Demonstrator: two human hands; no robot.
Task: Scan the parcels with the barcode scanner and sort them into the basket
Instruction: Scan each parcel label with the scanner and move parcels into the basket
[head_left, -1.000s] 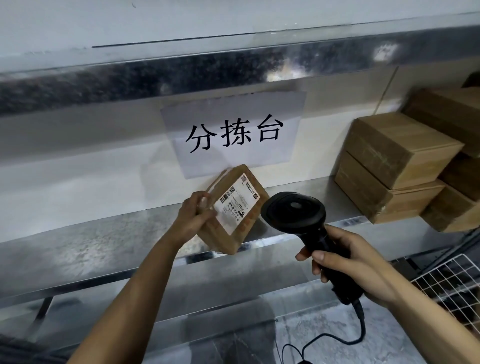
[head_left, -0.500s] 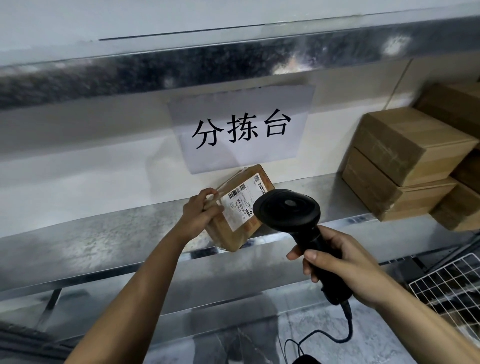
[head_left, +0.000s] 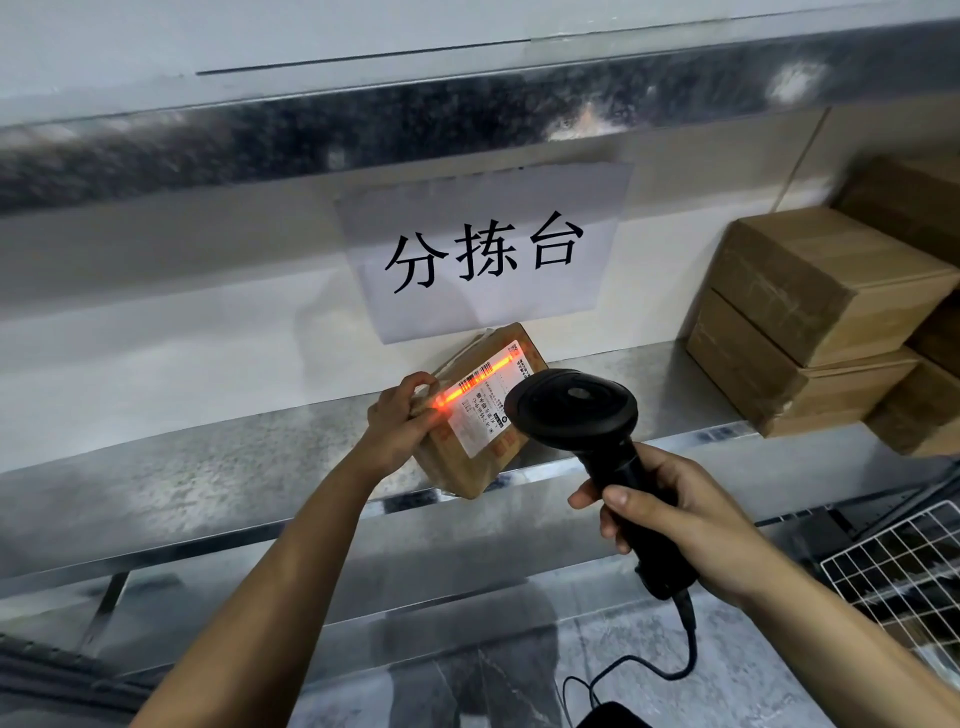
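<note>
- Holding the small parcel (head_left: 483, 415) up in the left hand (head_left: 402, 421), tilted, white label facing the camera, right at the front edge of the metal shelf (head_left: 208, 467).
- Curling the left fingers round the parcel's left edge, thumb pressing on its face.
- Gripping the barcode scanner (head_left: 571, 410) in the right hand (head_left: 675, 530), fingers wrapping tight round the black handle.
- Aiming the scanner head at the label from just beside the parcel.
- Throwing an orange-red beam (head_left: 467, 384) along the barcode and onto the left thumb.
- Trailing a black cable (head_left: 685, 649) down from the handle.
- Catching the wire basket (head_left: 893, 571) low on the right, well apart from the parcel.
- Passing brown cartons (head_left: 810, 312) stacked on the shelf's right end, and a paper sign (head_left: 483, 249) hanging on the wall behind the parcel.
</note>
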